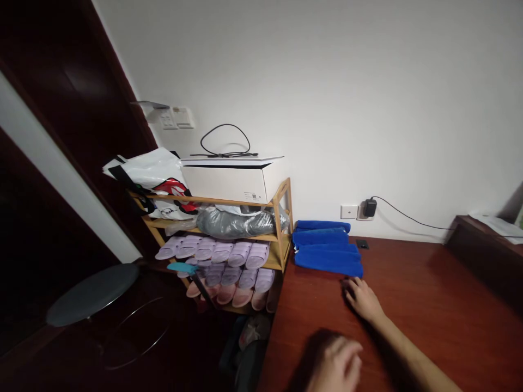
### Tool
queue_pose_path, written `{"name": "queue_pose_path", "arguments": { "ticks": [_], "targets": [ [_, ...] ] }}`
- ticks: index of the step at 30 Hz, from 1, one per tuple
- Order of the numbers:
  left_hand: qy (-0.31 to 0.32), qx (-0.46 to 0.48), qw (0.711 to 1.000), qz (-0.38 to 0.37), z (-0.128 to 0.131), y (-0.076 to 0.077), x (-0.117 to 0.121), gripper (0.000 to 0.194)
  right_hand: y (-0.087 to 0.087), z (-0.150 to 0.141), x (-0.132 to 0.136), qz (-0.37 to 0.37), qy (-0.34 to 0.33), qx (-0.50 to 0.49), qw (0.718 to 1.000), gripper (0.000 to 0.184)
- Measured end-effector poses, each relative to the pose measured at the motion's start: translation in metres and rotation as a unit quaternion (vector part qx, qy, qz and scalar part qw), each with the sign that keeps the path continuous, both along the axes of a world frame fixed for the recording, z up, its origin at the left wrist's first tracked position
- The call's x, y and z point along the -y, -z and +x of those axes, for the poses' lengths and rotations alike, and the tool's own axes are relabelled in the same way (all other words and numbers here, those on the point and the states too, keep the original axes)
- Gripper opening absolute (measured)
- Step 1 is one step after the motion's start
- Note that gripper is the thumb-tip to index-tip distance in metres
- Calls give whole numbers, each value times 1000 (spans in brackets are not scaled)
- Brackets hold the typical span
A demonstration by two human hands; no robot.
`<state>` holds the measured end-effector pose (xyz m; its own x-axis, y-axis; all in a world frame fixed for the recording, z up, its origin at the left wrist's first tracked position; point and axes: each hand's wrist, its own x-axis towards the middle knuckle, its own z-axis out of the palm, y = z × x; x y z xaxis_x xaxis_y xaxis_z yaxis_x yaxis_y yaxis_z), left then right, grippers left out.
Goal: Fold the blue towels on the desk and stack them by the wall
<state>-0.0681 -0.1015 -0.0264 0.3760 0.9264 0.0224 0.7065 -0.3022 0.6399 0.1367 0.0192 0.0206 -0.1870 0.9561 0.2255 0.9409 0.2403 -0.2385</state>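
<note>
Head view shows blue towels on the tabletop near the wall, long axis left to right; they lie just beyond the right hand, the nearer one, its fingers released; the left hand, blurred, looks empty, loosely curled.

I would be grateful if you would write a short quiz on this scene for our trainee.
1. True or false: the left hand is gripping the blue cloths.
2. Which of these lies nearest the right hand? A) the stool B) the blue cloths C) the slippers
3. Fill in the blank: the white box stands on the ____ level of the rack.

Key: 1. False; the left hand is apart from the blue cloths. 2. B. 3. top
</note>
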Motion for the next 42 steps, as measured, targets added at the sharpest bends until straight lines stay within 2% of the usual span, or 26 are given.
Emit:
{"name": "queue_pose_path", "arguments": {
  "ticks": [3,5,7,9,12,15,18,20,22,24,26,27,29,33,36,39,42],
  "targets": [
    [-83,6,991,103,-24,-31,-27,42,-14,-20,-31,38,1,27,999,46],
    [-107,-1,981,159,-37,-45,-42,42,-21,-29,-52,41,18,47,998,55],
    [-108,-4,977,181,-42,-50,-50,40,-26,-35,-65,11,21,60,998,55],
    [-110,1,977,185,-43,-50,-53,37,-28,-38,-65,-18,14,67,997,47],
    [-115,26,977,177,-41,-48,-53,34,-22,-45,-29,-3,2,75,997,42],
    [-133,78,973,170,-42,-47,-55,32,-7,-56,44,9,-13,51,999,43],
    [-188,144,958,163,-46,-48,-55,33,3,-61,114,-12,-82,-64,994,44],
    [-214,165,949,160,-47,-50,-54,35,1,-52,140,-32,-123,-164,978,39],
    [-211,158,951,164,-48,-53,-54,37,-4,-30,147,-27,-78,-222,972,37],
    [-194,144,956,167,-49,-55,-51,35,-5,-1,141,-8,39,-218,975,41],
    [-189,130,958,172,-49,-58,-45,35,1,25,134,-11,131,-198,971,45],
    [-195,122,957,178,-49,-58,-39,36,5,34,132,-21,149,-198,969,47],
    [-222,105,951,189,-49,-56,-21,42,15,40,133,-54,148,-220,963,49],
    [-256,105,945,173,-41,-40,30,50,24,24,151,-141,159,-224,951,53],
    [-237,133,951,150,-32,-27,58,45,22,14,167,-171,182,-239,938,40],
    [-214,158,955,134,-22,-27,61,41,21,16,180,-129,171,-339,916,33],
    [-181,165,962,119,-9,-40,50,38,20,22,190,-65,156,-447,879,36]
  ]
}}
